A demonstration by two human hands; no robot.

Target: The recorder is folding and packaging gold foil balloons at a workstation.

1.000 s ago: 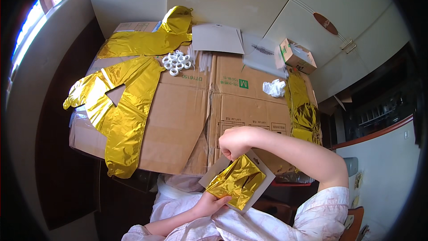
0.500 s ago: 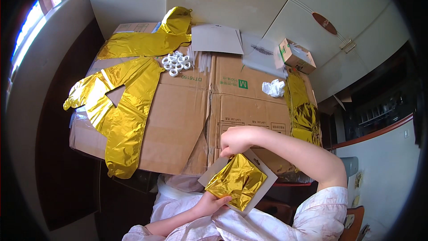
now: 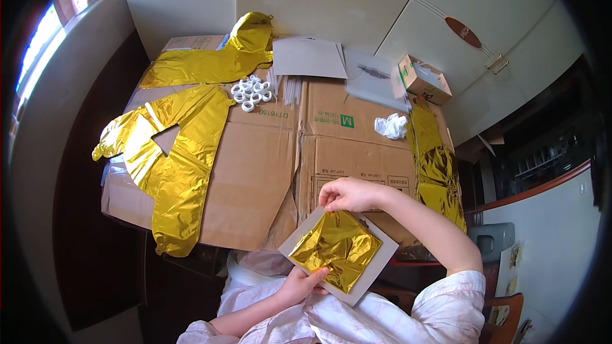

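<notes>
The left hand point(image 3: 299, 285) grips the lower left edge of a grey card point(image 3: 373, 267), its thumb pressed flat on the folded gold foil point(image 3: 335, 248) and its other fingers mostly hidden behind the card. The card is tilted like a diamond in front of the near edge of the cardboard sheet point(image 3: 255, 178), and the foil lies against its face. At the card's top corner the right hand point(image 3: 352, 194) holds the foil's upper end in a narrow pinch between thumb and bent fingers. On the cardboard, a gold foil shape with a triangular hole point(image 3: 188, 197) spreads along the left edge, one end reaching the near edge. Along the right edge lies a crinkled gold foil strip point(image 3: 433, 159), with a crumpled white piece point(image 3: 391, 126) just beside it on the inner side. Toward the far edge, a cluster of white rings point(image 3: 248, 97) sits beside some thin clear sticks point(image 3: 292, 91). Another gold foil shape point(image 3: 197, 67) covers the far left corner, a stack of grey cards point(image 3: 309, 57) lies at the middle of the far edge, and a small box point(image 3: 424, 79) stands at the far right corner. White cabinets point(image 3: 319, 0) rise behind.
</notes>
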